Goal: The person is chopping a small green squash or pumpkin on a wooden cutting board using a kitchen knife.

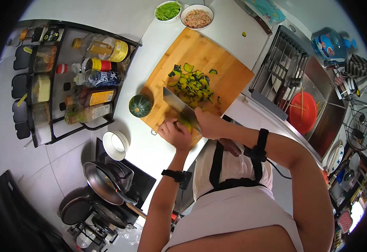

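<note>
My right hand (210, 124) grips a cleaver (180, 105), its broad blade angled across the wooden cutting board (230, 67). Close beside the blade, my left hand (175, 132) holds a piece of green-skinned squash (184, 125) with yellow flesh against the board; the fingers partly cover it. Beyond the blade lies a heap of thin, dark-rimmed squash slices (193, 85), with a few loose ones around it. A rounded piece of dark green squash (141, 105) rests at the board's left edge, skin upward.
Bowls of chopped greens (167, 11) and minced meat (197, 18) stand behind the board. A white bowl (115, 145) and a frying pan (103, 182) are at left, below a rack of bottles (101, 50). Rightward, a dish rack (279, 69) spans the sink (325, 123), which holds a red basin (303, 118).
</note>
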`<action>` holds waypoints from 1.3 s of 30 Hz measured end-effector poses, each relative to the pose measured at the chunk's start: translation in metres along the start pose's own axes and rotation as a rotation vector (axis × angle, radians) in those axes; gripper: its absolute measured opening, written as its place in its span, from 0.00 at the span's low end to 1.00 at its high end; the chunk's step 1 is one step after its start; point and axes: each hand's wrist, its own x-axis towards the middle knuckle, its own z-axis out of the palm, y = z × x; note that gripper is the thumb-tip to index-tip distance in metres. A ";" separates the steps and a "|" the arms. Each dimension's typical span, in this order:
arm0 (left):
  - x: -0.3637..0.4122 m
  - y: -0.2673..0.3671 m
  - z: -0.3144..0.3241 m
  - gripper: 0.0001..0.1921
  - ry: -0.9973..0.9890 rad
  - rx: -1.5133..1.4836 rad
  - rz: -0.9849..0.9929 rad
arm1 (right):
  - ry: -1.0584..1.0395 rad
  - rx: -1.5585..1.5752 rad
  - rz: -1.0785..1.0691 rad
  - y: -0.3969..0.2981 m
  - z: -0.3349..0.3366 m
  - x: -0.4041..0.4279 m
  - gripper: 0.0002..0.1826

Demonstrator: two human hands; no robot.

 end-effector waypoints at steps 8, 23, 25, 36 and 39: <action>0.000 -0.007 -0.003 0.09 -0.027 0.005 0.020 | -0.024 -0.310 -0.248 0.004 0.005 -0.003 0.18; 0.003 -0.010 -0.018 0.11 -0.161 0.014 0.009 | 0.122 -0.089 -0.127 0.008 -0.010 -0.022 0.17; 0.003 -0.012 -0.019 0.11 -0.182 0.059 -0.091 | 0.077 0.012 -0.113 0.008 -0.014 -0.028 0.19; 0.000 -0.017 -0.005 0.04 -0.114 -0.092 0.046 | -0.008 0.046 -0.093 0.019 -0.012 -0.029 0.18; 0.000 -0.019 -0.004 0.04 -0.100 -0.100 0.055 | -0.038 0.005 -0.111 0.019 -0.011 -0.025 0.19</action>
